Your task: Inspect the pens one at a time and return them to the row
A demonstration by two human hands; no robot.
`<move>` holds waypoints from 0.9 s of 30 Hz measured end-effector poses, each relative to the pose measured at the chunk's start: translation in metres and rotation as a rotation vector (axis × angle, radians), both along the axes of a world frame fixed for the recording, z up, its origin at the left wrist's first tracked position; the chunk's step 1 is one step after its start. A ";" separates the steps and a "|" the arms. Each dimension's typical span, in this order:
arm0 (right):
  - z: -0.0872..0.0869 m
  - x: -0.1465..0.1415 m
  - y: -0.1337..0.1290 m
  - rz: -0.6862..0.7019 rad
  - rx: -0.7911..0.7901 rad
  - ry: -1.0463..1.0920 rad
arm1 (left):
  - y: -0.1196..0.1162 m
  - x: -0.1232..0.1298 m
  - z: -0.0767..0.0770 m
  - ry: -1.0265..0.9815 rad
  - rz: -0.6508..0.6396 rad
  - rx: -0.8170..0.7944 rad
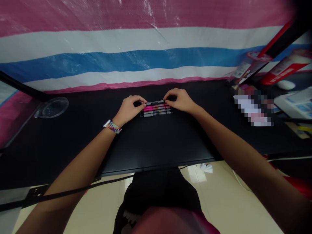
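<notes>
Several pens lie side by side in a row on the black desk. The one farthest from me is a dark pen (155,102); nearer are pink pens (153,108) and grey, clear-barrelled pens (157,112). My left hand (131,108), with a multicoloured band on its wrist, pinches the left end of the dark pen between thumb and forefinger. At its right end, my right hand (179,99) pinches the same pen with thumb and forefinger. The pen lies level, close beside the pink ones.
A clear plastic lid (55,108) lies at the desk's left. On the right stand a cup with a red straw (252,66), a red and white container (284,70), a white rounded object (286,85) and a white device (298,103). A striped sheet (136,60) hangs behind.
</notes>
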State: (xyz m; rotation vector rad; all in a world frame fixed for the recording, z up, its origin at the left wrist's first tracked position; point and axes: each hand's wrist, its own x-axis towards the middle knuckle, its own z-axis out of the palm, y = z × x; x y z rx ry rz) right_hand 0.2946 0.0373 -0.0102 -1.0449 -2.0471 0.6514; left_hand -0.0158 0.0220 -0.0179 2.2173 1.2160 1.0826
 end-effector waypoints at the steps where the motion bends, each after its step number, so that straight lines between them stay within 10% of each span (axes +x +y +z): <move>1: -0.001 0.000 0.001 0.003 0.022 -0.017 | 0.000 0.000 0.000 0.008 0.001 0.004; 14: -0.001 -0.003 -0.002 -0.011 -0.075 0.062 | -0.003 0.001 0.000 0.054 0.000 0.033; 27: -0.022 -0.043 -0.033 -0.364 -0.334 0.801 | -0.025 0.028 -0.013 -0.521 0.167 -0.201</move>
